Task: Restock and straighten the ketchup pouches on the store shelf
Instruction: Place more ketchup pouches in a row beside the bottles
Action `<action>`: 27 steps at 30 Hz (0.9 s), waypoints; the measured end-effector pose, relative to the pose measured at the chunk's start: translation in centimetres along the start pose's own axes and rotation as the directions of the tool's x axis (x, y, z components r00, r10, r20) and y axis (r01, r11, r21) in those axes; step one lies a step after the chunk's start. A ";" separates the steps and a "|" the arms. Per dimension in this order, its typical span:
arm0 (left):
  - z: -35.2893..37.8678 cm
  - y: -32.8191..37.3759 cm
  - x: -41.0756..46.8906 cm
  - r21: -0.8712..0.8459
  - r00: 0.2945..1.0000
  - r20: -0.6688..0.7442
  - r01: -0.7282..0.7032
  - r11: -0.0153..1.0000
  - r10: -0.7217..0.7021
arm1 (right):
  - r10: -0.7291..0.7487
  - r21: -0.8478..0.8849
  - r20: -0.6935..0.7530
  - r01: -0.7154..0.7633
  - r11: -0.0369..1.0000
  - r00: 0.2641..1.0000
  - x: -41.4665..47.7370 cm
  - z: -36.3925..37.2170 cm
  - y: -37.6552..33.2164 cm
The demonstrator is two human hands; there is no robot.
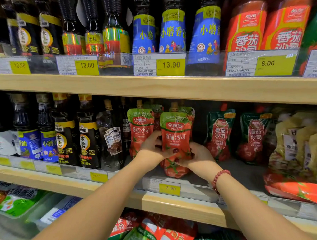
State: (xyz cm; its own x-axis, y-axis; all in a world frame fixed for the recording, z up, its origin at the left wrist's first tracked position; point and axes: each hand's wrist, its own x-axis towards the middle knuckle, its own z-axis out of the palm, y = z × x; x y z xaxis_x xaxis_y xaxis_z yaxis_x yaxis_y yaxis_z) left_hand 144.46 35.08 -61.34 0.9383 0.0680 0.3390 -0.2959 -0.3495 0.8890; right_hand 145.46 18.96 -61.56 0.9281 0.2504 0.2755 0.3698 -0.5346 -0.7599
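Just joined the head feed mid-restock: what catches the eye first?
The left hand and right hand grip a red ketchup pouch upright at the front of the middle shelf. A matching pouch stands just left of it, and a yellow 7.90 price tag sits on the shelf edge below.

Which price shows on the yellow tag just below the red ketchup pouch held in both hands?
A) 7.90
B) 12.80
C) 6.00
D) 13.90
A: the yellow paper price tag on the wooden shelf edge under the red, green-topped plastic ketchup pouch, gripped by the left hand and right hand, reads 7.90.
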 end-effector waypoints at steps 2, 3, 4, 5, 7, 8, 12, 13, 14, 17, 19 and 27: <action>-0.1 0.0 0.3 0.032 1.000 0.020 -0.008 0.999 0.008 | 0.007 -0.052 -0.006 -0.008 0.999 1.000 0.0 0.1 0.0; -0.1 0.0 0.4 0.043 0.999 0.033 -0.008 0.999 0.007 | 0.016 -0.061 -0.005 -0.016 0.998 1.000 -0.1 0.1 -0.1; -0.2 0.0 0.5 0.049 0.999 0.044 -0.004 0.999 0.002 | 0.026 -0.077 0.003 -0.025 0.997 1.000 -0.2 0.1 -0.2; -0.2 0.0 0.5 0.052 0.999 0.052 -0.002 0.999 0.000 | 0.039 -0.108 0.017 -0.037 0.993 0.999 -0.3 0.0 -0.4; -0.1 0.0 0.6 0.063 0.998 0.056 -0.004 0.998 0.001 | 0.060 -0.193 0.020 -0.055 0.980 0.998 -1.0 -0.6 -0.6; -0.1 -0.1 0.8 0.065 0.998 0.058 -0.003 0.998 0.000 | 0.064 -0.220 -0.004 -0.063 0.973 0.998 -1.6 -1.0 -0.7; 0.1 -0.4 1.7 0.104 1.000 0.013 0.002 0.995 -0.003 | 0.073 -0.270 -0.076 -0.091 0.959 0.994 -5.6 -2.3 -0.7; 0.2 -0.5 1.9 0.110 1.000 -0.006 0.001 0.994 -0.001 | 0.091 -0.241 -0.066 -0.104 0.965 0.994 -6.6 -2.3 -0.8; 0.4 -0.5 2.1 0.117 1.000 -0.025 0.002 0.993 0.001 | 0.106 -0.213 -0.057 -0.115 0.970 0.993 -7.3 -2.2 -0.9; 0.9 -0.5 2.5 0.154 0.997 -0.076 -0.005 0.988 0.017 | 0.013 -0.337 -0.082 -0.040 0.941 0.997 -8.7 -1.2 -0.8; 1.3 -0.5 2.6 0.219 0.995 -0.093 -0.018 0.975 0.040 | -0.089 -0.456 -0.140 0.015 0.890 0.986 -9.1 -0.7 -0.7; 2.0 -1.0 2.5 0.362 0.994 -0.093 -0.026 0.932 0.064 | -0.186 -0.500 -0.232 0.046 0.865 0.955 -9.2 0.2 -0.4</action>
State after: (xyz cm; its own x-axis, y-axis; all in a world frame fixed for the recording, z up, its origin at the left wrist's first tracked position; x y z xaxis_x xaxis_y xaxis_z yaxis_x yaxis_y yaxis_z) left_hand 147.44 33.76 -62.01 0.8966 0.1325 0.4225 -0.2353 -0.6658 0.7081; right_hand 136.79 17.05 -63.95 0.8274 0.1509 0.5409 0.3844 -0.8544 -0.3496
